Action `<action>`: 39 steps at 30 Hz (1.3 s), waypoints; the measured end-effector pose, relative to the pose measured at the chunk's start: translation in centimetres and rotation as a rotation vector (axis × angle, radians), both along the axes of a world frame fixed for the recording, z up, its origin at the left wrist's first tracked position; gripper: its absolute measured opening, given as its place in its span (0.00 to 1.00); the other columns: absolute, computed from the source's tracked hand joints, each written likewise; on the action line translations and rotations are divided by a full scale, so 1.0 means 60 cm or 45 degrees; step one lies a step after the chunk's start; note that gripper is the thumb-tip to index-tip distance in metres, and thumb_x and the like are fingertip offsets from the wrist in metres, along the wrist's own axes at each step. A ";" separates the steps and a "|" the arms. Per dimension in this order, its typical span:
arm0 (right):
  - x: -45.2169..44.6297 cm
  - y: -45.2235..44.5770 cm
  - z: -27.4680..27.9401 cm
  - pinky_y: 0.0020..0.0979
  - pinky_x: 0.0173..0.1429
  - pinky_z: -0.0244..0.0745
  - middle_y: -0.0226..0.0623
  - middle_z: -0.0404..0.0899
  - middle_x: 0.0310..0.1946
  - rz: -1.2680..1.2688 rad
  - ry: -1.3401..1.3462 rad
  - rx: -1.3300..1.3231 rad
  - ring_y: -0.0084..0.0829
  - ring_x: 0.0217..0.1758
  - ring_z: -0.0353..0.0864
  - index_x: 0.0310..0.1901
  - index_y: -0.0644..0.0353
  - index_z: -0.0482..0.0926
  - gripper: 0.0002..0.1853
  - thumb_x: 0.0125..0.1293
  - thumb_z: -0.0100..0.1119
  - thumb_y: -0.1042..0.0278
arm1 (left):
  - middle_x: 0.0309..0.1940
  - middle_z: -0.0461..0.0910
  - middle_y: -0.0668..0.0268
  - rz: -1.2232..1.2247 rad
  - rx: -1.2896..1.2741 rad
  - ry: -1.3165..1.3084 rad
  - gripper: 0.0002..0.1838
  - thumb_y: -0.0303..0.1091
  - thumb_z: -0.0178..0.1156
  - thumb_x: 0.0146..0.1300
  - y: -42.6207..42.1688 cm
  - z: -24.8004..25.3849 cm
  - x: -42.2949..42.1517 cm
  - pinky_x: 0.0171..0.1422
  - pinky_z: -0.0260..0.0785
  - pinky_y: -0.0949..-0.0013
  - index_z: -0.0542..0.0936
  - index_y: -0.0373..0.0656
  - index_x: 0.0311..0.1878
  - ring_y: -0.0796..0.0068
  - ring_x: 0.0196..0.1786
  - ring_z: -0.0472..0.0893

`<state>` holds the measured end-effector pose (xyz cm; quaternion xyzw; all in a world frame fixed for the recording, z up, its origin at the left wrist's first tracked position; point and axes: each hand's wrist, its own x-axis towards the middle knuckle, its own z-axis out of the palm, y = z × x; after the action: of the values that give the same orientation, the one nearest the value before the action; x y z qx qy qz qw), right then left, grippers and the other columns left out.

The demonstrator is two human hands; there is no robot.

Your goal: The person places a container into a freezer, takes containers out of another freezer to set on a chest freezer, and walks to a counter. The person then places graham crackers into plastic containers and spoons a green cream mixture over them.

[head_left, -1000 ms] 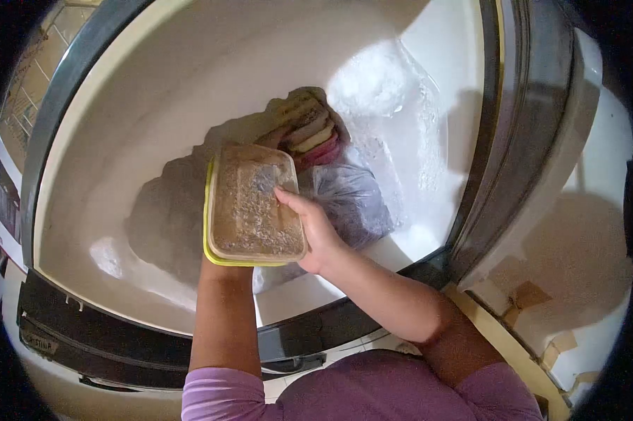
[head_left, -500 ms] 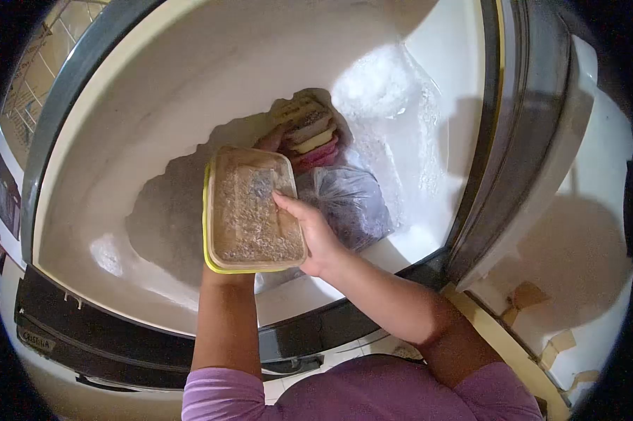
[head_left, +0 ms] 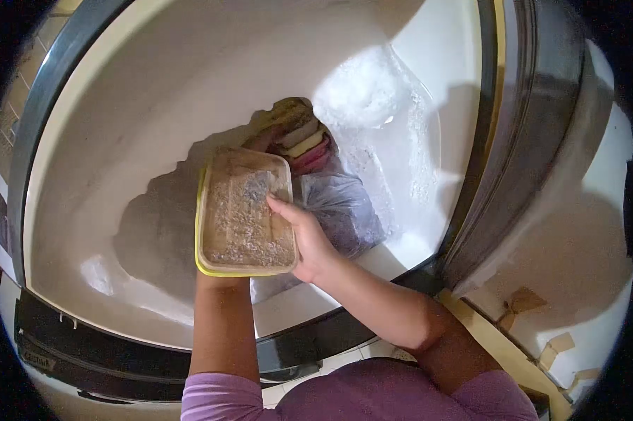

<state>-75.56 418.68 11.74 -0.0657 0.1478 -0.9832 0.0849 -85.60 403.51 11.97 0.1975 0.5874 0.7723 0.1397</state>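
Observation:
A frosted, clear rectangular plastic container (head_left: 242,217) with a yellow-green rim along its left and lower edges hangs over the inside of a chest freezer (head_left: 130,84). My right hand (head_left: 306,235) is closed on its right side, with the thumb lying across the frosty face. My left forearm runs up beneath the container; only the wrist of my left hand (head_left: 223,282) shows clearly, and its fingers are hidden. Just beyond the container lie stacked packs or tubs (head_left: 306,144) in yellow, pink and grey. Beside them sits a clouded plastic bag (head_left: 341,210), its contents unclear.
Thick white frost (head_left: 362,91) builds up on the freezer's far right. A dark rim (head_left: 316,330) runs along the near edge. To the right stands the raised lid or side panel (head_left: 534,140), with brown tape (head_left: 523,305) on the white surface near it.
The view has shifted slightly, so the freezer's contents appear a little further left. Both hands and the container keep nearly the same pose.

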 end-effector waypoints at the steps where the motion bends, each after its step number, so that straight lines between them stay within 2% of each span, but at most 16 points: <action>1: 0.023 -0.018 0.021 0.39 0.56 0.77 0.37 0.80 0.46 -0.029 -0.038 0.100 0.32 0.48 0.81 0.53 0.58 0.74 0.19 0.69 0.54 0.53 | 0.54 0.77 0.56 0.007 0.034 -0.006 0.25 0.49 0.46 0.71 -0.019 -0.003 0.012 0.57 0.75 0.56 0.72 0.40 0.60 0.61 0.53 0.80; 6: 0.018 -0.015 0.022 0.37 0.55 0.78 0.37 0.80 0.48 -0.042 0.005 0.059 0.31 0.47 0.81 0.54 0.58 0.74 0.19 0.69 0.54 0.53 | 0.54 0.77 0.56 0.016 0.035 0.006 0.25 0.49 0.46 0.71 -0.017 0.000 0.012 0.56 0.75 0.56 0.72 0.40 0.60 0.61 0.52 0.80; 8: 0.025 -0.013 0.026 0.37 0.54 0.78 0.37 0.79 0.47 -0.158 0.096 0.121 0.31 0.48 0.81 0.54 0.58 0.74 0.19 0.70 0.53 0.54 | 0.54 0.77 0.56 0.019 0.038 0.005 0.24 0.49 0.46 0.71 -0.020 0.001 0.010 0.56 0.75 0.56 0.72 0.40 0.60 0.60 0.52 0.80; 10: 0.020 -0.018 0.021 0.37 0.53 0.79 0.37 0.80 0.46 -0.086 0.095 0.115 0.31 0.47 0.82 0.53 0.59 0.74 0.19 0.70 0.53 0.54 | 0.54 0.78 0.56 0.032 0.053 0.005 0.24 0.49 0.45 0.71 -0.026 0.007 0.005 0.56 0.75 0.55 0.72 0.40 0.60 0.60 0.52 0.80; 12: 0.026 -0.019 0.025 0.35 0.57 0.74 0.37 0.80 0.46 -0.069 0.093 0.090 0.30 0.48 0.80 0.54 0.59 0.74 0.23 0.67 0.56 0.50 | 0.54 0.78 0.56 0.040 0.050 0.017 0.24 0.49 0.45 0.71 -0.026 0.010 0.009 0.56 0.76 0.55 0.72 0.40 0.60 0.60 0.52 0.80; 15: 0.017 -0.022 0.015 0.36 0.55 0.76 0.39 0.80 0.46 -0.081 -0.002 0.153 0.32 0.48 0.81 0.54 0.60 0.74 0.25 0.65 0.58 0.48 | 0.53 0.78 0.55 0.077 0.067 0.031 0.24 0.49 0.45 0.71 -0.027 0.021 0.007 0.56 0.76 0.55 0.72 0.40 0.60 0.60 0.52 0.80; 18: 0.027 -0.020 0.028 0.42 0.59 0.74 0.39 0.80 0.47 -0.089 -0.074 0.198 0.36 0.50 0.81 0.53 0.58 0.75 0.22 0.64 0.59 0.51 | 0.53 0.78 0.55 0.100 0.109 0.080 0.24 0.49 0.44 0.71 -0.025 0.051 -0.003 0.56 0.76 0.55 0.72 0.40 0.60 0.60 0.52 0.80; 20: 0.025 -0.020 0.026 0.40 0.58 0.74 0.38 0.80 0.47 -0.156 -0.045 0.279 0.35 0.50 0.80 0.53 0.58 0.74 0.21 0.65 0.58 0.53 | 0.53 0.78 0.55 0.090 0.151 0.113 0.24 0.49 0.44 0.71 -0.026 0.077 -0.017 0.56 0.76 0.55 0.72 0.40 0.60 0.60 0.52 0.80; 22: 0.054 -0.010 0.049 0.38 0.57 0.75 0.39 0.80 0.48 -0.245 0.155 0.239 0.34 0.50 0.80 0.53 0.58 0.74 0.19 0.67 0.57 0.56 | 0.53 0.78 0.55 0.096 0.161 0.179 0.24 0.49 0.44 0.71 -0.020 0.119 0.006 0.56 0.76 0.55 0.72 0.40 0.60 0.60 0.52 0.80; 24: 0.043 -0.004 0.043 0.38 0.57 0.75 0.39 0.80 0.48 -0.200 0.162 0.197 0.35 0.50 0.80 0.53 0.59 0.75 0.19 0.67 0.56 0.56 | 0.53 0.78 0.55 0.154 0.204 0.121 0.24 0.49 0.44 0.71 -0.037 0.109 0.001 0.55 0.76 0.55 0.72 0.40 0.60 0.60 0.52 0.81; 26: 0.033 -0.001 0.041 0.39 0.60 0.72 0.39 0.78 0.50 -0.244 0.146 0.316 0.34 0.54 0.78 0.55 0.57 0.74 0.22 0.66 0.58 0.52 | 0.53 0.78 0.55 0.181 0.322 0.018 0.24 0.49 0.44 0.71 -0.074 0.079 0.004 0.55 0.76 0.55 0.72 0.40 0.59 0.60 0.52 0.81; 28: 0.022 0.000 0.033 0.39 0.60 0.73 0.39 0.78 0.50 -0.283 0.114 0.304 0.36 0.53 0.78 0.55 0.58 0.74 0.22 0.65 0.58 0.53 | 0.56 0.76 0.57 0.282 0.416 -0.174 0.26 0.52 0.41 0.71 -0.103 0.048 0.015 0.59 0.73 0.48 0.69 0.44 0.63 0.59 0.54 0.79; 31: 0.029 -0.002 0.040 0.42 0.60 0.73 0.41 0.79 0.50 -0.297 0.037 0.249 0.39 0.53 0.80 0.55 0.59 0.75 0.22 0.66 0.57 0.54 | 0.59 0.75 0.59 0.298 0.454 -0.134 0.29 0.55 0.35 0.71 -0.117 0.043 0.073 0.54 0.76 0.47 0.68 0.46 0.64 0.56 0.56 0.79; 32: 0.026 0.001 0.040 0.42 0.60 0.74 0.41 0.80 0.50 -0.285 0.023 0.208 0.39 0.52 0.80 0.54 0.61 0.76 0.21 0.67 0.55 0.54 | 0.59 0.76 0.60 0.311 0.436 -0.158 0.30 0.56 0.35 0.71 -0.113 0.051 0.094 0.53 0.78 0.49 0.68 0.46 0.64 0.55 0.57 0.79; 34: 0.033 0.004 0.047 0.43 0.61 0.73 0.42 0.80 0.51 -0.270 -0.003 0.184 0.40 0.53 0.80 0.55 0.62 0.76 0.21 0.68 0.53 0.55 | 0.58 0.74 0.54 0.296 0.471 -0.141 0.30 0.55 0.36 0.72 -0.122 0.043 0.095 0.56 0.77 0.48 0.66 0.42 0.65 0.54 0.57 0.78; 39: 0.033 0.008 0.046 0.47 0.63 0.71 0.43 0.78 0.55 -0.214 0.016 0.105 0.43 0.56 0.78 0.57 0.63 0.73 0.22 0.71 0.49 0.55 | 0.58 0.75 0.54 0.386 0.531 -0.134 0.30 0.56 0.39 0.71 -0.138 0.023 0.083 0.55 0.78 0.47 0.68 0.42 0.64 0.54 0.58 0.78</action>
<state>-73.60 419.17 14.49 -0.0557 0.1937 -0.9795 0.0040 -80.65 395.23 13.35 0.0914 0.4304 0.8979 0.0090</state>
